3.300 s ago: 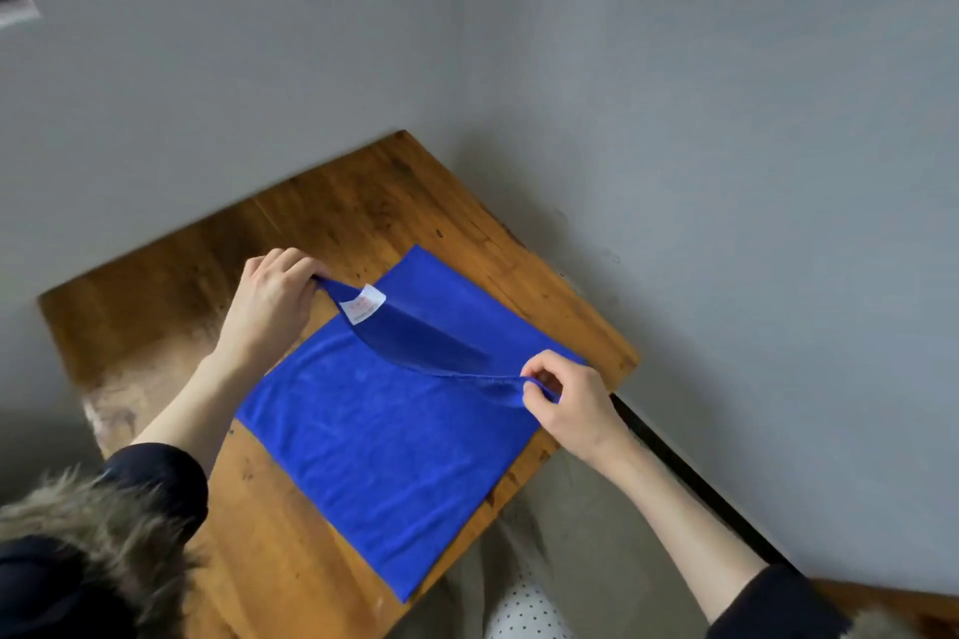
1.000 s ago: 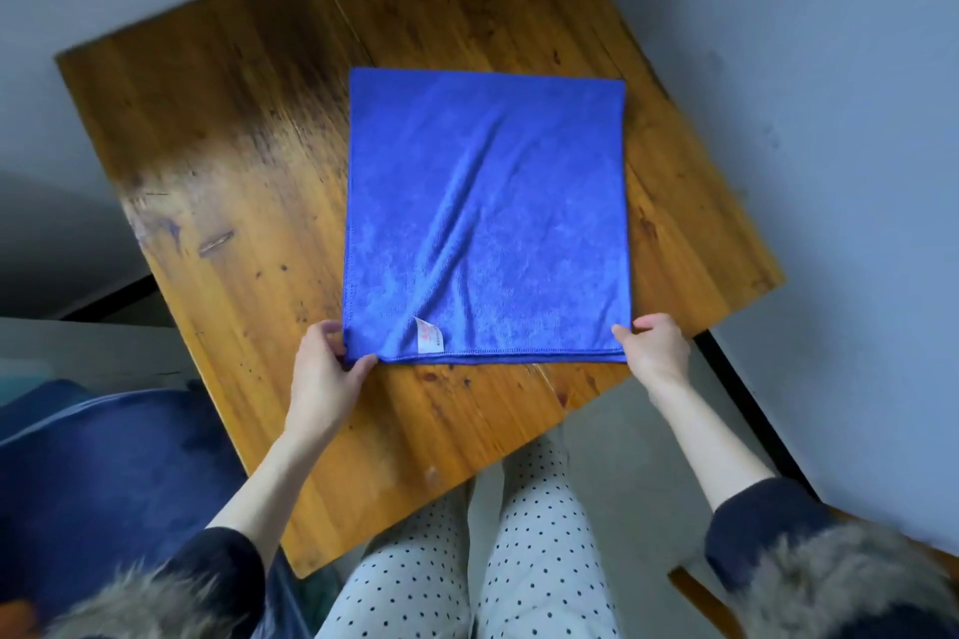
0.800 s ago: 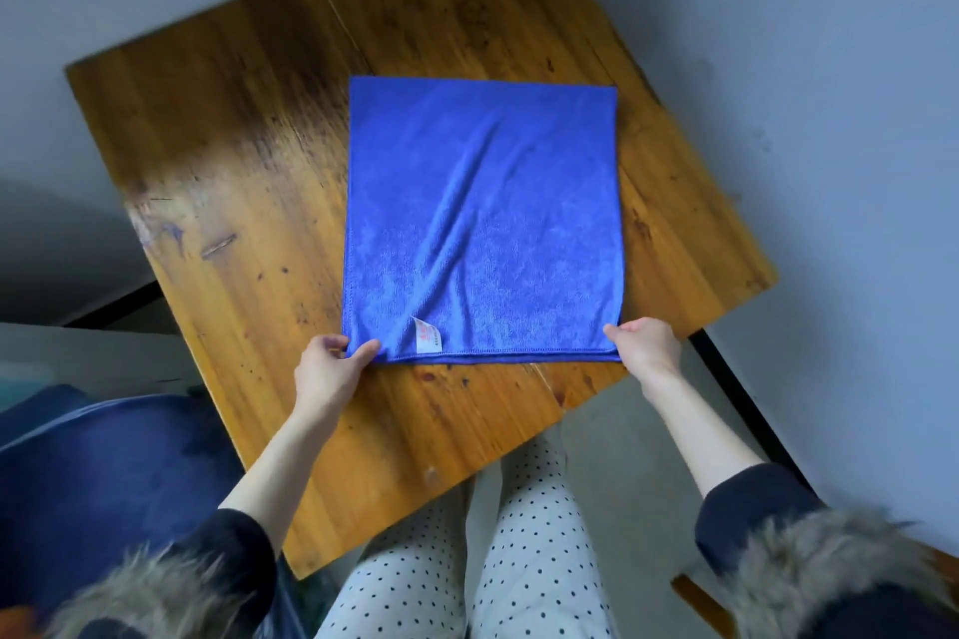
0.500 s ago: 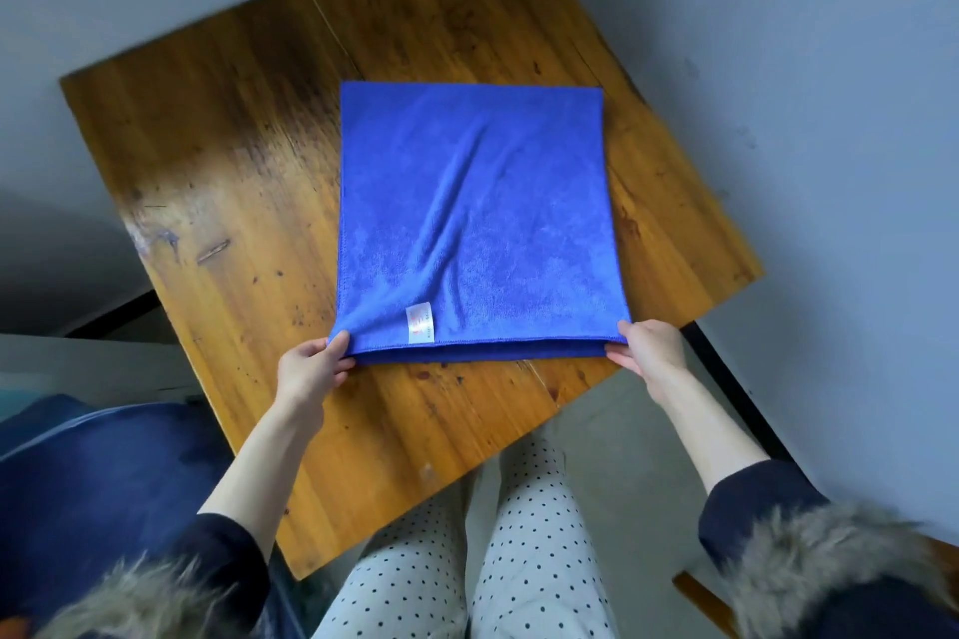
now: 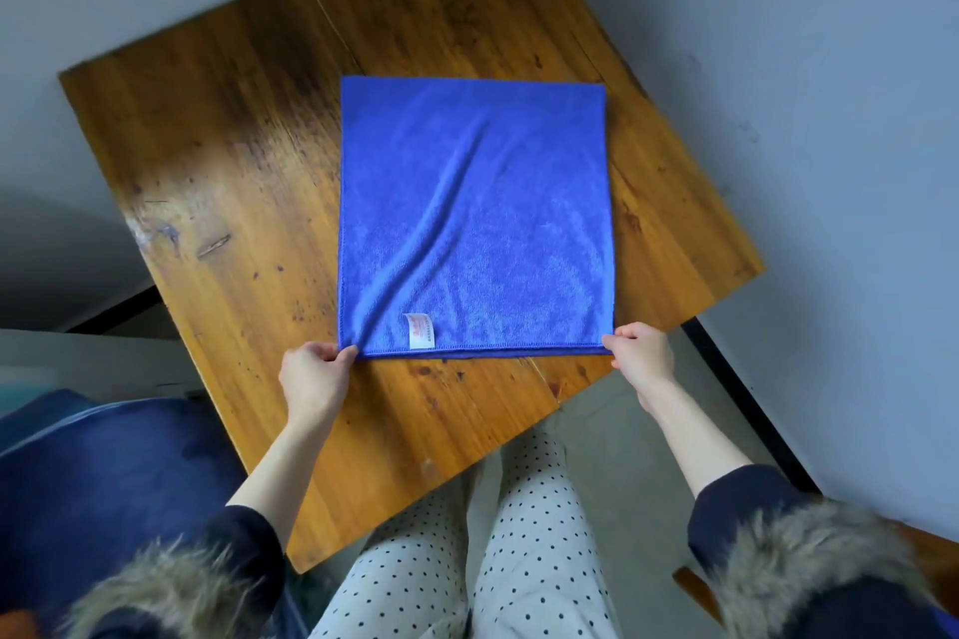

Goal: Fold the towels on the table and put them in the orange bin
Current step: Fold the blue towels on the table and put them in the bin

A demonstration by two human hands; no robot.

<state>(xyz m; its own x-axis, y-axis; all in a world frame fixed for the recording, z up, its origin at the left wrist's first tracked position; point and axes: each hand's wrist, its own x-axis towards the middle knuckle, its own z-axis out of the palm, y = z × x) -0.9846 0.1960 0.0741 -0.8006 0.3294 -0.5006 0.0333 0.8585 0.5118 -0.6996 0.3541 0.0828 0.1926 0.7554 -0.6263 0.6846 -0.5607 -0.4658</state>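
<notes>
Two hands are all we use from the head view: our left hand pinches the near-left corner of the blue towel, our right hand pinches the near-right corner. Between them the towel lies flat on the wooden table. Its label's print is unreadable.

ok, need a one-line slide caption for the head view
Left hand and right hand pinch the near corners of a blue towel lying flat on a wooden table.
</notes>
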